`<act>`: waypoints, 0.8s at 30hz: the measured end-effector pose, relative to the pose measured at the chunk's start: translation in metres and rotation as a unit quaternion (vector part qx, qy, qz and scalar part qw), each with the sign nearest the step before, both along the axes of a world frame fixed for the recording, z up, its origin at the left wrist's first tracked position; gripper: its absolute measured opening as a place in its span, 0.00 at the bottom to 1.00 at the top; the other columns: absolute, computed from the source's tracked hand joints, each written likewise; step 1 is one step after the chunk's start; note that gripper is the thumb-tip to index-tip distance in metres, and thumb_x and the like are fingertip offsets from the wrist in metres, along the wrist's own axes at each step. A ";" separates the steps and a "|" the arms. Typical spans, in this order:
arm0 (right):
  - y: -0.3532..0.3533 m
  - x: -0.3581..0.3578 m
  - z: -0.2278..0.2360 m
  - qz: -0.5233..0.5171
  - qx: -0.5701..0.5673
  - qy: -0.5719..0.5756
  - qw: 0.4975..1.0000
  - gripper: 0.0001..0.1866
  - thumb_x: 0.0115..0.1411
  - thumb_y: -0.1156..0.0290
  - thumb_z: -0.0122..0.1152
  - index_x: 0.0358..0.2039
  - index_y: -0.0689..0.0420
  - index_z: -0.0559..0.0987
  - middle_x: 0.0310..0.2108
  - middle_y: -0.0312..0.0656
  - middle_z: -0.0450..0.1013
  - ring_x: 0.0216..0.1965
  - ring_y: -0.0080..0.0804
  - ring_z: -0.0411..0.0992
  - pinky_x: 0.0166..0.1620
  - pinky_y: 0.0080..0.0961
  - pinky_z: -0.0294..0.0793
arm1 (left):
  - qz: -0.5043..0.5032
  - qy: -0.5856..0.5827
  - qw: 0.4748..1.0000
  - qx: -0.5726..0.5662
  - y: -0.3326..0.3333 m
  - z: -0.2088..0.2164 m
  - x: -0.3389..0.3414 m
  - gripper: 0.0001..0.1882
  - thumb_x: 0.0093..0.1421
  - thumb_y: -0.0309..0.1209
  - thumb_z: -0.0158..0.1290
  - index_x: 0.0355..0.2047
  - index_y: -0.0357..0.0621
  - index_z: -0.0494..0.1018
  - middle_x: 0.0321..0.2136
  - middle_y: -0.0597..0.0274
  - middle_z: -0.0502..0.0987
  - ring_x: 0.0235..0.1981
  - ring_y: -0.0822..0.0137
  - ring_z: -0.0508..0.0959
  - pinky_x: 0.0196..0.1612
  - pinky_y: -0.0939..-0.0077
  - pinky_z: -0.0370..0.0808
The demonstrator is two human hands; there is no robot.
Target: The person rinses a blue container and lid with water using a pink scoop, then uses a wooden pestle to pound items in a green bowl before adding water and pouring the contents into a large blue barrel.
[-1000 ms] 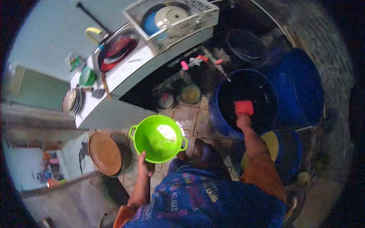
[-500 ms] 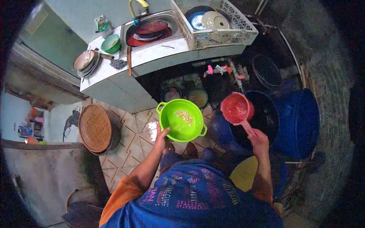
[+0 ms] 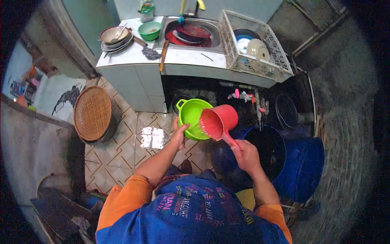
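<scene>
My left hand (image 3: 178, 135) grips the near-left rim of a bright green two-handled basin (image 3: 190, 113), held above the tiled floor. My right hand (image 3: 246, 155) is closed round the handle of a red-pink water dipper (image 3: 228, 116). The dipper is tipped leftward over the basin's right side, its mouth toward the basin. Water shows at its lip, though I cannot make out clearly how much is flowing. The dipper hides the right part of the basin and whatever lies there.
A dark blue water drum (image 3: 280, 158) stands to the right under a tap (image 3: 243, 96). Ahead is a counter with a sink (image 3: 168, 28) of dishes and a white crate (image 3: 260, 73) of plates. At left sits a round woven tray (image 3: 92, 116) atop a container.
My right hand has brought the dipper left from beside the drum to over the basin and tipped it. Pale pieces seen in the basin before are now hidden. The view has shifted.
</scene>
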State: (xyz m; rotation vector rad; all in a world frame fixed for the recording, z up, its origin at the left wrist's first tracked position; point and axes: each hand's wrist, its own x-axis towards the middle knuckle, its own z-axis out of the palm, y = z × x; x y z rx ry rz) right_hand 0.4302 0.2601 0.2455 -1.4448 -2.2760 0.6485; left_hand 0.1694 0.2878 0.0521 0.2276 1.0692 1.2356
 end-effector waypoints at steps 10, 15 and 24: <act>0.011 -0.028 -0.005 0.037 0.152 -0.153 0.976 0.09 0.56 0.70 0.59 0.36 0.57 0.74 0.27 0.44 0.70 0.28 0.46 0.73 0.29 0.38 0.75 | 0.029 0.006 0.999 0.019 -0.023 -0.008 -0.029 0.45 0.56 0.27 0.52 0.68 0.69 0.41 0.60 0.55 0.59 0.57 0.54 0.65 0.49 0.53 0.71; 0.015 -0.042 -0.012 0.076 0.219 -0.142 0.962 0.13 0.53 0.72 0.62 0.40 0.57 0.74 0.28 0.44 0.71 0.28 0.45 0.73 0.28 0.37 0.74 | 0.041 0.018 0.999 -0.021 -0.033 0.004 -0.033 0.43 0.55 0.31 0.52 0.67 0.70 0.44 0.58 0.58 0.62 0.53 0.57 0.67 0.43 0.57 0.72; 0.027 -0.068 -0.015 0.071 0.126 0.027 0.989 0.12 0.58 0.72 0.59 0.43 0.60 0.75 0.30 0.42 0.74 0.29 0.39 0.75 0.33 0.27 0.73 | 0.102 -0.049 0.994 -0.007 -0.044 -0.008 -0.027 0.36 0.57 0.33 0.49 0.64 0.68 0.48 0.55 0.60 0.63 0.49 0.57 0.71 0.39 0.60 0.78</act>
